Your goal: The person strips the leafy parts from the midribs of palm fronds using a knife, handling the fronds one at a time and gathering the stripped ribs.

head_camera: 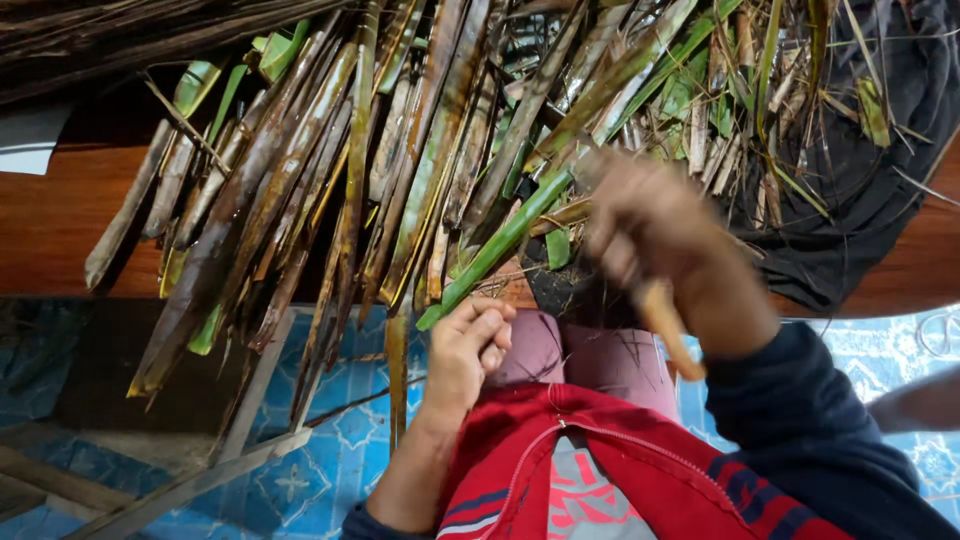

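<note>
- Strips of long, flat plant stalk, brown and green [290, 190], lie fanned across the left and middle of the view, their ends jutting past the edge of a reddish-brown wooden bench [45, 225].
- Pale wooden slats [200, 480] cross the blue patterned floor covering [330, 450] below the overhanging strips.
- One fresh green stalk strip [500, 240] runs on a slant from the heap down toward the person's lap.
- Its lower end sits in the left hand [465, 350], whose fingers are curled together and clamped on the strip near its tip.
- A red zipped jacket with dark stripes [570, 460] and a mauve cloth over the knees [580, 355] fill the bottom centre.
- The right hand [660, 235], blurred, is up at the far part of the green strip; its fingers are closed around a pale wooden tool handle [665, 325] that sticks out below the fist. Any blade is hidden.
- A dark blue sleeve [810, 420] covers the right arm.
- Loose green and dry trimmings [760, 110] lie on a black cloth [860, 210] at the right.
</note>
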